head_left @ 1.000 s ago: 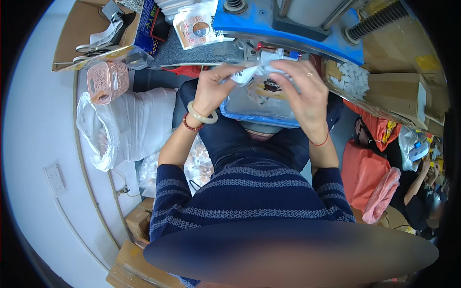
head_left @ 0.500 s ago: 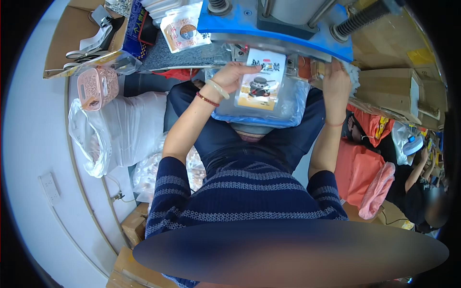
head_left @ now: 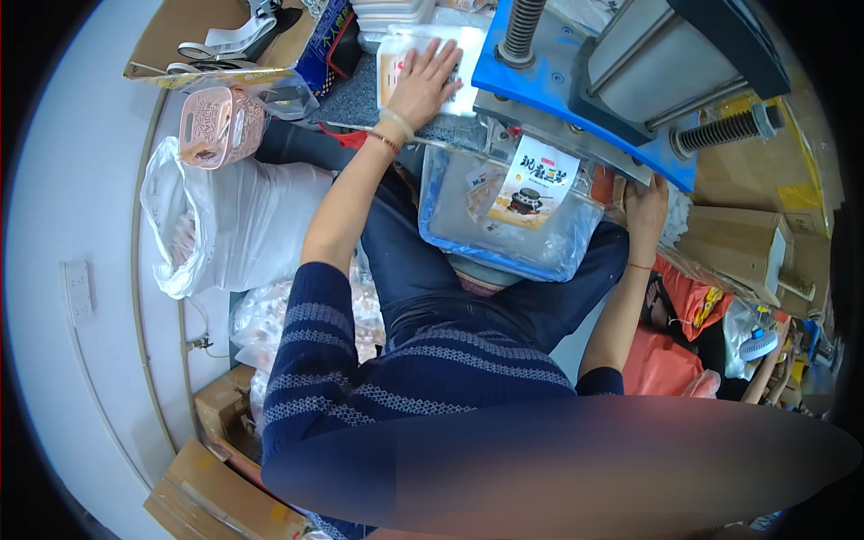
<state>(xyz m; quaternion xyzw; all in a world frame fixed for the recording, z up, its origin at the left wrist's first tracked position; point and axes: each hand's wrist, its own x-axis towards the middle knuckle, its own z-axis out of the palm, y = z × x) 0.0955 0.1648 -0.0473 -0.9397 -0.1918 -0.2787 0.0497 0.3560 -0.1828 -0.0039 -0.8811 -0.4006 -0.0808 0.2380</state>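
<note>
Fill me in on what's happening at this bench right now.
A seated person is working at a blue press machine. A printed pouch hangs from the machine's front edge over a clear plastic bin on the person's lap. The left hand lies flat on a stack of packets on the grey mat beside the machine. The right hand is up at the machine's lower right edge; whether it grips anything cannot be seen.
</note>
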